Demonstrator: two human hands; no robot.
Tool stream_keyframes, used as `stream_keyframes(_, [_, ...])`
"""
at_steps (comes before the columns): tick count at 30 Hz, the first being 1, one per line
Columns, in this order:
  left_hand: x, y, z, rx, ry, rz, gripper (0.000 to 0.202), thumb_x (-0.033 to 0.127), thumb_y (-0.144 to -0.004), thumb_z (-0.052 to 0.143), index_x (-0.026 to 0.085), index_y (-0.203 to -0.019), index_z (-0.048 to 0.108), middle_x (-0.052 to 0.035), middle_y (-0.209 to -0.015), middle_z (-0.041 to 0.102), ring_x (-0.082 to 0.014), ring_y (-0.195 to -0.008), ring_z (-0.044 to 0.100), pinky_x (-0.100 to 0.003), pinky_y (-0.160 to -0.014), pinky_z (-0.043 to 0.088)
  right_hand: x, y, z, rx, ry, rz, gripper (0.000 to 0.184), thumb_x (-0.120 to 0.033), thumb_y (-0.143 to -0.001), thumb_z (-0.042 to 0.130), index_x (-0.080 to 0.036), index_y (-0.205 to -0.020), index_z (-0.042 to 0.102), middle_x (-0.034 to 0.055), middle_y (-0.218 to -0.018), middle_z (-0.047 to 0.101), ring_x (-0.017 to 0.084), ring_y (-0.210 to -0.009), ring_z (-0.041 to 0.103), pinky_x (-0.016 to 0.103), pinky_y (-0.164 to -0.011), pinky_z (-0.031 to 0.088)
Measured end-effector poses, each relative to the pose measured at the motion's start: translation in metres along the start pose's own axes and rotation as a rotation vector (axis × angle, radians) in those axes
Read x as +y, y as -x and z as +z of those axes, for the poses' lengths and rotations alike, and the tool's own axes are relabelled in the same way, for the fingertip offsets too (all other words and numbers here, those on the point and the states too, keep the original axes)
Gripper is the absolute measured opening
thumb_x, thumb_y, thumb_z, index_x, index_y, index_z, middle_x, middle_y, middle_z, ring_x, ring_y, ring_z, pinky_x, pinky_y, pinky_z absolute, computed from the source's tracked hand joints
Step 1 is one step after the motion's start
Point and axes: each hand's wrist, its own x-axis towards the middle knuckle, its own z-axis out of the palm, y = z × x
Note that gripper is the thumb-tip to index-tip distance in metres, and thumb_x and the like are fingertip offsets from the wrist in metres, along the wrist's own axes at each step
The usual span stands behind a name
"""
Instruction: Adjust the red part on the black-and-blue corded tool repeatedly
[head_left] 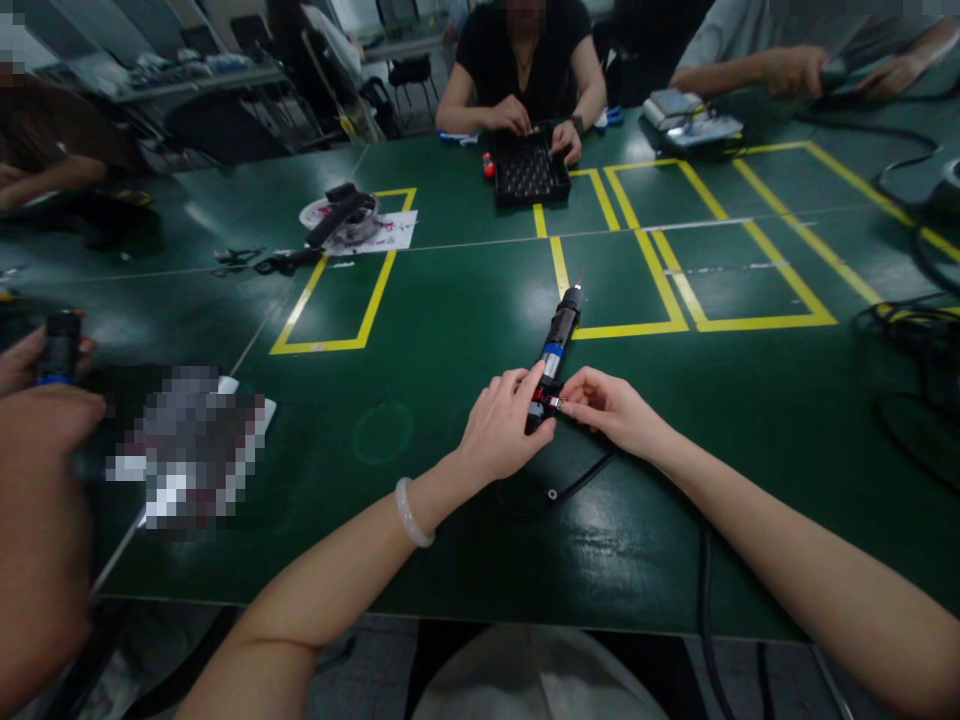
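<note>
A black electric screwdriver (561, 330) with a blue band lies on the green table (450, 330), its tip pointing away from me. My left hand (501, 430) is closed around its near end, thumb and fingers wrapped on the body. My right hand (609, 405) pinches the same end from the right, fingertips touching a small red and white part there. A black cable (592, 470) runs from the tool back toward me.
A person opposite works over a black tray (529, 170). Another person's hand (45, 480) at the left holds a black tool (58, 345). Yellow tape rectangles (675, 250) mark the table. Cables (922, 340) lie at the right, and papers with a black strap (345, 220) lie at centre left.
</note>
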Motion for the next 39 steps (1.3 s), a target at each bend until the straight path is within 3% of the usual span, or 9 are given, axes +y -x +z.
stream_keyframes(12, [0.0025, 0.0, 0.0003, 0.007, -0.004, -0.002, 0.07, 0.039, -0.088, 0.053, 0.019, -0.151, 0.032, -0.0121, -0.134, 0.048, -0.0267, -0.117, 0.049, -0.041, -0.101, 0.042, 0.0001, 0.0004, -0.0021, 0.005, 0.007, 0.027, 0.033, -0.045, -0.079, 0.074, -0.017, -0.084, 0.057, 0.0014, -0.07, 0.063, 0.012, -0.058, 0.057, 0.024, -0.05, 0.044])
stream_keyframes(28, [0.0038, -0.003, 0.0004, 0.013, 0.005, -0.007, 0.07, 0.037, -0.088, 0.055, 0.019, -0.151, 0.032, -0.0118, -0.133, 0.048, -0.0261, -0.116, 0.049, -0.039, -0.101, 0.042, 0.0034, -0.002, 0.0046, 0.056, -0.03, 0.021, 0.029, -0.04, -0.079, 0.073, -0.018, -0.084, 0.055, -0.0009, -0.064, 0.062, 0.013, -0.057, 0.059, 0.025, -0.051, 0.046])
stream_keyframes(39, [0.0088, -0.0095, -0.0005, 0.035, -0.089, -0.043, 0.067, 0.06, -0.093, 0.048, 0.02, -0.146, 0.037, -0.0101, -0.121, 0.054, -0.0248, -0.107, 0.053, -0.036, -0.092, 0.045, 0.0068, -0.0043, 0.0027, 0.029, -0.141, 0.041, 0.034, -0.047, -0.08, 0.072, -0.018, -0.079, 0.055, 0.0002, -0.063, 0.064, 0.012, -0.054, 0.06, 0.025, -0.051, 0.051])
